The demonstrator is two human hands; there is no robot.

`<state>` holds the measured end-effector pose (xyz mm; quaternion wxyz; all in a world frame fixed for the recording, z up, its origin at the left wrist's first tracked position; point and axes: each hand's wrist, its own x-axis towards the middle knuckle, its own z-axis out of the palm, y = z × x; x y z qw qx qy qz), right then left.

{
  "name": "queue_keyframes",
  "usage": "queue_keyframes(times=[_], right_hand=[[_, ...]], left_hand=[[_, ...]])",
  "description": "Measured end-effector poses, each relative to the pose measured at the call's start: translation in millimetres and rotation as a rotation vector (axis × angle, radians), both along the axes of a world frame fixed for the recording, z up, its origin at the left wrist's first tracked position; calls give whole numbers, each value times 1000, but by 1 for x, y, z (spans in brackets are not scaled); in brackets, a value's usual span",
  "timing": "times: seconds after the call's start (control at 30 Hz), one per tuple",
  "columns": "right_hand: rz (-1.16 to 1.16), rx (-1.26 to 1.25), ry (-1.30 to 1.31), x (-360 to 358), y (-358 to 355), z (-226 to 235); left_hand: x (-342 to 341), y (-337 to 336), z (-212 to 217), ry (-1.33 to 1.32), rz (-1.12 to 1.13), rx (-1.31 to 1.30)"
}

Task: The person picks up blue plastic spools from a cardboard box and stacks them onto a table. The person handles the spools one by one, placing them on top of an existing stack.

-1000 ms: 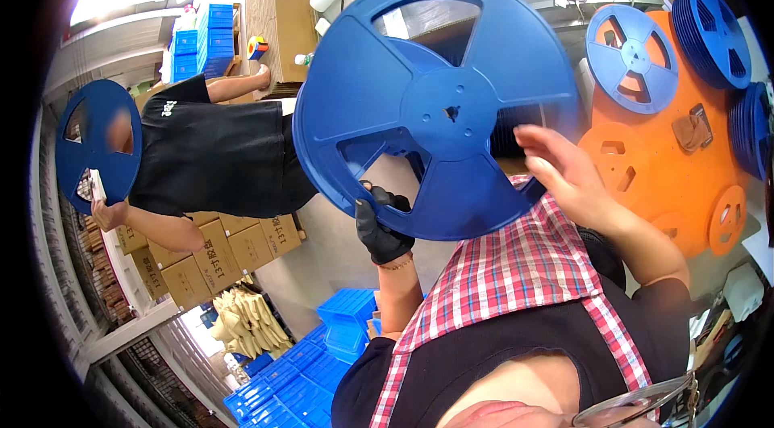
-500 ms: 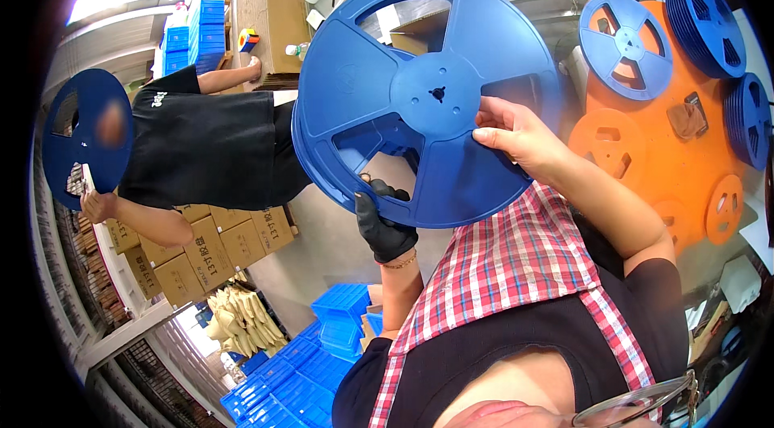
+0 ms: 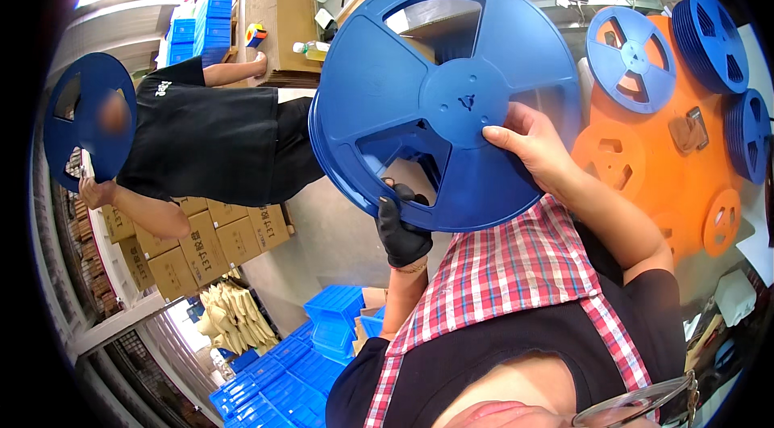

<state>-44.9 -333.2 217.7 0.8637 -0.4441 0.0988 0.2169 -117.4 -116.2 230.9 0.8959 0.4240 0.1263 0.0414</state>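
I hold a large blue spoked reel in front of me; several rims show at its left edge, so it may be a stack. My left hand, in a black glove, grips the lower rim through a spoke opening. My bare right hand lies on the reel's face just right of the hub, fingers spread over a spoke. My checked shirt and dark apron fill the lower part of the view.
To the right is an orange fixture with blue reels on and beside it. At the left, a person in a black shirt holds another blue reel. Cardboard boxes and blue crates lie below.
My right hand has slid from the reel's right rim inward toward the hub. The reel has come slightly closer and shifted. My gloved left hand keeps its grip.
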Motion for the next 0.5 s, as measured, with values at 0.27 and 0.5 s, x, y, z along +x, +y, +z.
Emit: queue_keyframes(times=[0.27, 0.5], right_hand=[[-97, -52, -34, -7, -3, -1], [-113, -120, -102, -9, -3, 4]], left_hand=[[-3, 5, -10, -27, -42, 49], [1, 2, -10, 11, -44, 15]])
